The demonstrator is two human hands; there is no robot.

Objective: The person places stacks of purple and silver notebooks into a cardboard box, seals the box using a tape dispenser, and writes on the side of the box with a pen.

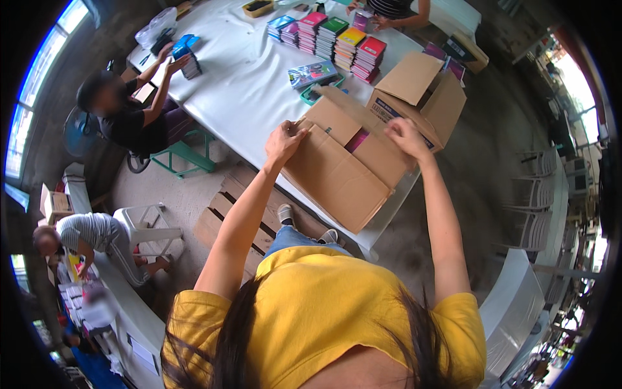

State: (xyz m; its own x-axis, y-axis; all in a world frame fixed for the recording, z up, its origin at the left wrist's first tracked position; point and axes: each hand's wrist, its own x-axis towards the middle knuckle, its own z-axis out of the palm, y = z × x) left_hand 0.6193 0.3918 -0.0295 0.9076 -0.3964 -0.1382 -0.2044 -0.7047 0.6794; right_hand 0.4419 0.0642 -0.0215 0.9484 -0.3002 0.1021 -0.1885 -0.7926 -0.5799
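Observation:
A brown cardboard box (337, 172) sits at the near corner of the white-covered table, its top flaps partly folded over. Through a gap between them, something magenta (357, 141) shows inside. My left hand (285, 142) is closed at the box's left edge, fingers curled over the cardboard. On the far right side, my right hand (407, 139) has bent fingers at the end of a raised flap (353, 107). Both that hand and the flap are slightly blurred. Just beyond my right hand stands a second cardboard box (421, 97) with its flaps up.
Stacks of colourful notebooks (330, 39) line the table's far side, near a blue patterned pack (312, 74) and a green basket (311, 96). A co-worker (123, 107) at the left edge handles blue-topped notebooks (188, 58). A wooden pallet (223, 214) lies by my feet.

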